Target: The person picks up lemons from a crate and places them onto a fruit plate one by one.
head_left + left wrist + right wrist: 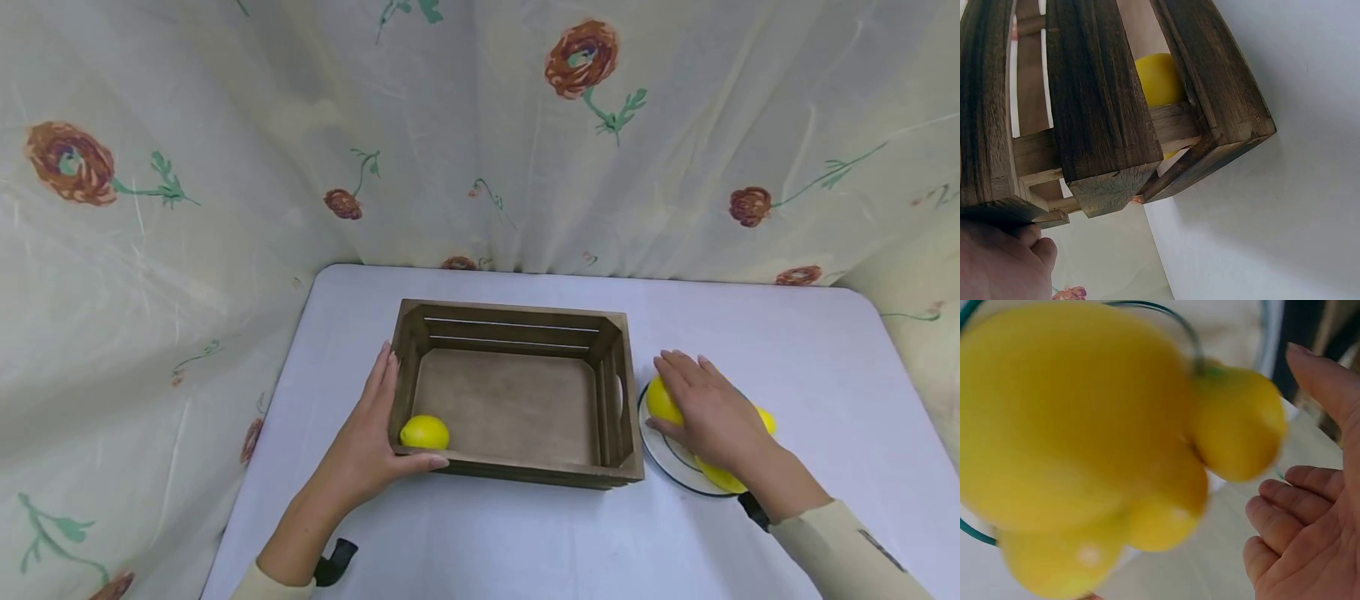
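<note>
A brown slatted wooden crate (502,408) stands on the table, with one yellow lemon (425,432) inside its near left corner. My left hand (367,437) rests at that corner, fingers straight along the left side and thumb on the front rim. In the left wrist view, part of that hand (1007,262) touches the crate's dark wood (1097,94). To the right of the crate, my right hand (708,412) hovers over a white, dark-rimmed plate (663,467) of lemons. The right wrist view has its fingers (1279,519) spread apart from the lemon (1238,425) closest to them.
A white cloth (487,542) covers the table. Behind and at the sides hangs a pale curtain (465,125) with printed flowers. In the right wrist view several lemons sit close together, a large blurred lemon (1066,419) nearest the camera.
</note>
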`<control>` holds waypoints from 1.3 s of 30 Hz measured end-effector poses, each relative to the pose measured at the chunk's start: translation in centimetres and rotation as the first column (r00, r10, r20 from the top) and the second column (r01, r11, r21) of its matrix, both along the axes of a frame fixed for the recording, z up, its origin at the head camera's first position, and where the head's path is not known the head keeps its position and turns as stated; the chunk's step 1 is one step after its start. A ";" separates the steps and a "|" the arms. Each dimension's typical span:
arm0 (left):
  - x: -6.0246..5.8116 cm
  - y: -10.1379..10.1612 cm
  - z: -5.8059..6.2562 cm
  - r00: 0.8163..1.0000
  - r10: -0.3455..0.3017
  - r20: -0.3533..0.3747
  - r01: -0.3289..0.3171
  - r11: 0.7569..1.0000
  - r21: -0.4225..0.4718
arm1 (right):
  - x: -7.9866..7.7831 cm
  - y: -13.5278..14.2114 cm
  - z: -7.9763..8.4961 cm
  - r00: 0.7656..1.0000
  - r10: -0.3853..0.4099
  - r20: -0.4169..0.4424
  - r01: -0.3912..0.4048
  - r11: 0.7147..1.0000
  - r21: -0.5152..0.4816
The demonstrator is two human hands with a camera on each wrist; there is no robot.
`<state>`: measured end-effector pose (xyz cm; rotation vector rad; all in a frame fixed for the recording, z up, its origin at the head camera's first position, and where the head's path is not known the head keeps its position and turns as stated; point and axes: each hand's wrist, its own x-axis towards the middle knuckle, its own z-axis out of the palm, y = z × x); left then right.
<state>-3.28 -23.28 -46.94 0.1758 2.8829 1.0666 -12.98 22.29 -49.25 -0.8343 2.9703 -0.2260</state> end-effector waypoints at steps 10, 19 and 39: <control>-0.1 0.0 0.0 1.000 0.002 0.000 -0.002 1.000 -0.001 | -0.6 -2.7 5.7 0.996 -0.044 -0.072 0.036 0.994 -0.107; -0.2 0.1 0.1 1.000 0.004 0.005 -0.004 1.000 0.003 | 0.3 -6.2 10.3 0.995 -0.086 -0.049 0.075 0.977 -0.200; -0.1 -0.1 0.0 1.000 -0.011 -0.013 0.011 1.000 0.001 | -0.5 -18.9 12.3 0.892 0.450 0.028 -0.449 0.892 -0.041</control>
